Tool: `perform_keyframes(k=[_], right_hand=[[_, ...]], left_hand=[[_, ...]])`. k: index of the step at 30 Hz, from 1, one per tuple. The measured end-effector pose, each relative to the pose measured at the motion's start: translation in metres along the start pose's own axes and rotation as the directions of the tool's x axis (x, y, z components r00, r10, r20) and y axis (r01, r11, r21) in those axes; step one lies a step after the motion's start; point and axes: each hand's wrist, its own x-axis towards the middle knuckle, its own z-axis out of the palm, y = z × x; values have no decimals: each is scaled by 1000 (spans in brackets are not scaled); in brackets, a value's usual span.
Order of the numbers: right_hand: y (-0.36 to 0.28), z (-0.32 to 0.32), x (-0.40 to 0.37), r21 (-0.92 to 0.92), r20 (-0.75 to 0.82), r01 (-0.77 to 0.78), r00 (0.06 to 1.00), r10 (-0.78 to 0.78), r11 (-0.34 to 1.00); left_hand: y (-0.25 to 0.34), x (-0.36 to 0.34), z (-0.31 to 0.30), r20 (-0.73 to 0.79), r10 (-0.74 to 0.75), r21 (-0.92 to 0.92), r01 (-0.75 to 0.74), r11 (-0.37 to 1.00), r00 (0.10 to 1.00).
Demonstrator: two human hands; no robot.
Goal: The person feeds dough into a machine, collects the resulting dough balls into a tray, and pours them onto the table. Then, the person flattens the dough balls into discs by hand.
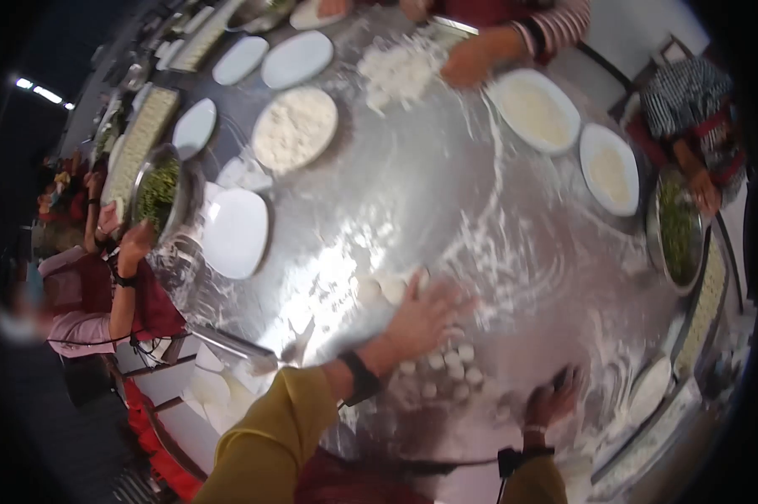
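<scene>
My left hand [425, 317], smeared by motion, reaches palm down over the floury steel table [379, 189]. Its thumb stands apart from the stretched fingers. Just beyond it lie a few larger white dough balls [380, 291], partly covered by the hand. Several small dough pieces [454, 365] are scattered on the near side of that hand. To their right, my right hand [553, 399] is low over the table, its fingers dark and blurred; whether it holds anything cannot be made out.
A plate of flour [295, 128] and a white plate [236, 233] stand at left. Bowls of chopped greens [159, 193] [677, 227] stand at both sides. A metal rolling pin [232, 347] lies at the near left edge. Other people's hands [488, 57] [135, 245] work around the table.
</scene>
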Motion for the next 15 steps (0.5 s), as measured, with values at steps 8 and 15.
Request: perform_keyframes(k=[8,15], right_hand=[[-17,-18,2,-72,72,-37,996,42,997],[40,39,-8,-190,-131,204,964,-231,960]], left_hand=[[-20,-36,-37,68,-159,23,158,987,985],[-46,-39,-37,66,-296,69,292,954,953]])
